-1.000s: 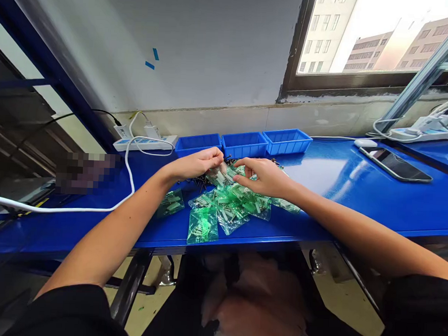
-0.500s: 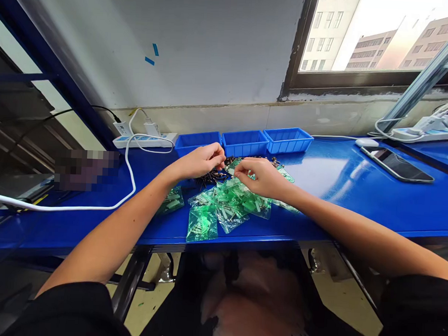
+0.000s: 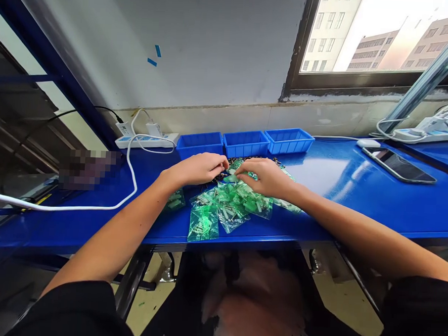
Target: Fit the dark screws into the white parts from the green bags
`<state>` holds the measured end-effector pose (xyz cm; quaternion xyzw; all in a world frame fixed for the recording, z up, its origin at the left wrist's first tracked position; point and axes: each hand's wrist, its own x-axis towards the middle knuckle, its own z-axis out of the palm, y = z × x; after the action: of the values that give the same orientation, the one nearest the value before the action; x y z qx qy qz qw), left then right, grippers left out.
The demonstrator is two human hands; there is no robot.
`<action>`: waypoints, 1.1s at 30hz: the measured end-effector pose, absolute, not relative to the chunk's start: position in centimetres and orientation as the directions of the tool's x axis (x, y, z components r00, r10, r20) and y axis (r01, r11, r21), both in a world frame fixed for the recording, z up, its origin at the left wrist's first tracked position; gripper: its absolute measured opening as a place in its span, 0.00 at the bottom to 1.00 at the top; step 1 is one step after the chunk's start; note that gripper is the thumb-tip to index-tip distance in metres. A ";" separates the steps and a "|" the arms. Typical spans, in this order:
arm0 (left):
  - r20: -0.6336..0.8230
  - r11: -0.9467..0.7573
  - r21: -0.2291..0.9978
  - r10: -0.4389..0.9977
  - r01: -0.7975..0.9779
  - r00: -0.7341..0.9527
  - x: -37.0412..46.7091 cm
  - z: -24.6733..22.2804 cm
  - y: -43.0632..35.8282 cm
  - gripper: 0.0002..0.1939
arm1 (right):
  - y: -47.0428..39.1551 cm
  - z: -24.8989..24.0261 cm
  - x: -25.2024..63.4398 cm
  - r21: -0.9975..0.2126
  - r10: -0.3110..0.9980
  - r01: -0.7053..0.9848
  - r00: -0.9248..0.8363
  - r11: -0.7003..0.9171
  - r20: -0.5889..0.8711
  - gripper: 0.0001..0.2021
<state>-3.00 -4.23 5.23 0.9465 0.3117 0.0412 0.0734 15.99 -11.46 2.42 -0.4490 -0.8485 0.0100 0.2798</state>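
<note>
Several clear green bags (image 3: 204,221) of small white pieces lie heaped on the blue table (image 3: 352,193). Behind them is a pile of small dark parts (image 3: 219,177), partly hidden by my hands. My left hand (image 3: 205,168) is over the dark pile, fingers curled down and closed; what they hold, if anything, is too small to make out. Above the back of the bags, my right hand (image 3: 263,175) has thumb and fingertips pinched close together at a greenish bag, and whether something is between them is not clear.
Three blue bins (image 3: 246,144) stand in a row against the wall. A power strip (image 3: 147,141) and a white cable (image 3: 130,174) are at the left. At the right lies a phone (image 3: 400,165) beside a white charger (image 3: 368,143).
My left hand has moved down toward the dark parts, its fingers now pointing lower. My right hand has stayed nearly in place. The view has shifted slightly.
</note>
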 end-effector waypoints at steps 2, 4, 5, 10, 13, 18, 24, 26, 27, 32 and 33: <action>0.072 -0.807 0.168 0.583 0.566 0.809 -2.8 5.5 -5.0 0.18 | -11.4 2.6 16.1 -0.344 0.787 0.760 -0.335 0.551 0.518 0.10; 0.144 -0.812 0.168 0.581 0.559 0.801 -2.6 5.7 -5.7 0.19 | -11.4 2.8 16.1 -0.437 0.804 0.737 -0.240 0.516 0.544 0.09; 0.176 -0.812 0.173 0.583 0.558 0.793 -2.6 5.9 -5.9 0.20 | -11.4 2.9 16.1 -0.473 0.810 0.723 -0.204 0.503 0.549 0.09; 0.240 -0.845 0.252 0.526 0.472 0.816 -2.9 5.9 -5.7 0.23 | -11.6 3.1 15.8 -0.564 0.838 0.696 -0.101 0.444 0.536 0.08; 0.248 -0.882 0.295 0.441 0.366 0.863 -3.1 5.7 -5.2 0.24 | -11.5 3.0 15.7 -0.610 0.849 0.668 -0.066 0.427 0.524 0.06; 0.293 -0.900 0.168 0.435 0.402 0.851 -2.8 5.4 -5.1 0.15 | -11.5 2.9 15.7 -0.651 0.870 0.653 -0.023 0.387 0.493 0.06; 0.365 -0.877 0.127 0.476 0.463 0.800 -2.8 5.2 -4.6 0.11 | -11.7 3.1 15.4 -0.587 0.887 0.717 -0.094 0.376 0.453 0.05; 0.365 -0.868 0.153 0.494 0.472 0.789 -2.8 5.1 -4.4 0.11 | -11.6 3.0 15.4 -0.560 0.905 0.759 -0.092 0.334 0.414 0.04; 0.363 -0.866 0.160 0.498 0.474 0.788 -2.8 5.0 -4.4 0.11 | -11.5 2.9 15.4 -0.545 0.912 0.778 -0.084 0.312 0.402 0.02; 0.371 -0.879 0.145 0.474 0.454 0.799 -2.6 4.9 -4.7 0.11 | -11.1 2.8 15.6 -0.517 0.914 0.804 -0.081 0.295 0.397 0.12; 0.377 -0.881 0.144 0.470 0.451 0.798 -2.5 4.8 -4.8 0.11 | -11.1 2.8 15.6 -0.518 0.912 0.800 -0.086 0.303 0.401 0.11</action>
<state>-2.53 -4.82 4.81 0.9479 0.2430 0.2048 0.0234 15.64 -11.15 2.84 -0.5844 -0.7323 0.0828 0.3398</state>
